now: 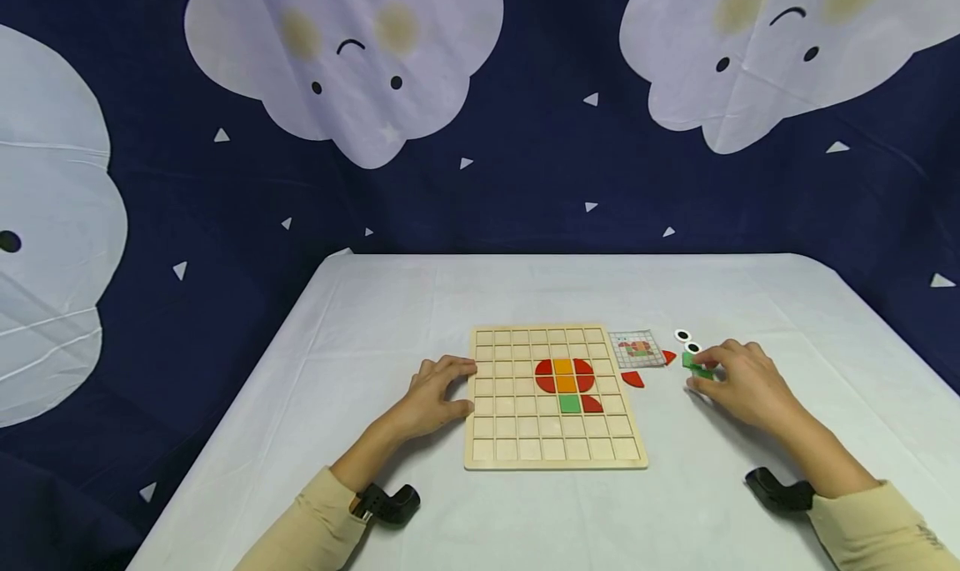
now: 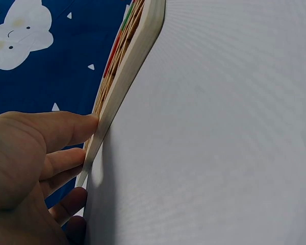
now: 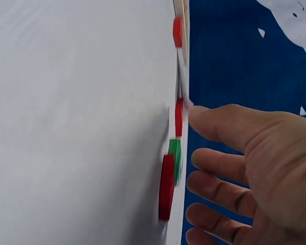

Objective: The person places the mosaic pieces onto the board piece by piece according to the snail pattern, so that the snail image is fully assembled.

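Observation:
A wooden grid board lies flat on the table. My left hand rests against its left edge, thumb and fingertips at the rim; the left wrist view shows the thumb on the board's side. On the grid are red rounded pieces flanking orange squares, with a green square and a red quarter piece below. My right hand hovers over green pieces, fingers apart and holding nothing. A red piece beneath it shows in the right wrist view.
A pattern card lies at the board's right, with loose red pieces beside it. Two white-and-black eye discs sit behind the green pieces. A dark blue cloth with clouds hangs behind the white table.

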Motion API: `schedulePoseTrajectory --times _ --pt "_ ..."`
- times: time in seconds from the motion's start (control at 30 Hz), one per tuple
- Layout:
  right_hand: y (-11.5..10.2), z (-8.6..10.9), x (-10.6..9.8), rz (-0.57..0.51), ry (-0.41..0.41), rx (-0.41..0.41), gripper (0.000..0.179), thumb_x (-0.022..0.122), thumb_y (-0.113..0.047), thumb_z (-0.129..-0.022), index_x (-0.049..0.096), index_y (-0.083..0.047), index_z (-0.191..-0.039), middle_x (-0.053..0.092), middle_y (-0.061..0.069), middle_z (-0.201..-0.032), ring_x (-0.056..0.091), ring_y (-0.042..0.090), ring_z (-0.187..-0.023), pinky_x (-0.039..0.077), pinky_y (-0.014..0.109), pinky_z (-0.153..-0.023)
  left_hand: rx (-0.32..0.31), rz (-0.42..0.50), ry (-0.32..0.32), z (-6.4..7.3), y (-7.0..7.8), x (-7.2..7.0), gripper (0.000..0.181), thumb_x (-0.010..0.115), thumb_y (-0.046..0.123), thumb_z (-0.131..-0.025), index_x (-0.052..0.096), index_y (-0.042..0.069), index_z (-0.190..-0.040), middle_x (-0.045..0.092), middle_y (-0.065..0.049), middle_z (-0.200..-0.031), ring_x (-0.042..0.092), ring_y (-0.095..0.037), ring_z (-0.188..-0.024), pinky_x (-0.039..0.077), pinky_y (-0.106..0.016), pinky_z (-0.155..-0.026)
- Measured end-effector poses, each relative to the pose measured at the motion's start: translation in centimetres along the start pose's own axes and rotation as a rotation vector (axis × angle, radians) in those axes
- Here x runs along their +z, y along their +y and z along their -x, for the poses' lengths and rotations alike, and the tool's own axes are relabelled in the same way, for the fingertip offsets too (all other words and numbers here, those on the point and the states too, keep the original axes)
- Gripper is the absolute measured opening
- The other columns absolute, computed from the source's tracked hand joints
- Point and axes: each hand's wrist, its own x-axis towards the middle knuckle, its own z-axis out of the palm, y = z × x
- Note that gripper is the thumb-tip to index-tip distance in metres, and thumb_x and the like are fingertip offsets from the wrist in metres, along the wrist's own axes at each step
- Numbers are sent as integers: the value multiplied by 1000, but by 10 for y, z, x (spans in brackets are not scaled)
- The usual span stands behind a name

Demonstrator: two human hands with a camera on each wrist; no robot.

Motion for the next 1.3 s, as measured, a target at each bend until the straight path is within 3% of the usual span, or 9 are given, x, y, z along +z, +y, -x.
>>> schedulePoseTrajectory --times 0.3,0.57,1.1,1.3 --pt "18 5 -1 13 -55 30 41 73 -28 -77 67 2 -105 62 24 -102 49 38 -90 34 46 -72 4 -2 1 0 0 0 53 70 16 -78 56 9 -129 50 4 -137 36 -15 -103 25 -35 -87" --pt "23 5 0 13 -52 7 35 72 -24 -76 69 0 -101 62 19 -97 50 36 -89 34 45 -71 -1 -4 1 0 0 0 52 70 16 -78 57 9 -128 51 4 -136 37 -16 -105 25 -35 -87" --pt "19 6 -1 20 -27 -6 28 72 -21 -76 70 -2 -97 63 15 -93 50 31 -85 34 43 -70 -2 -1 1 -1 0 0 53 70 16 -78 57 9 -129 51 4 -136 37 -16 -104 25 -36 -87" --pt "0 4 -4 1 -33 -26 28 71 -22 -77 70 -3 -97 64 15 -97 50 30 -88 34 39 -70 -6 5 3 -1 0 0 53 70 16 -78 57 9 -128 51 4 -136 37 -15 -104 25 -35 -87"
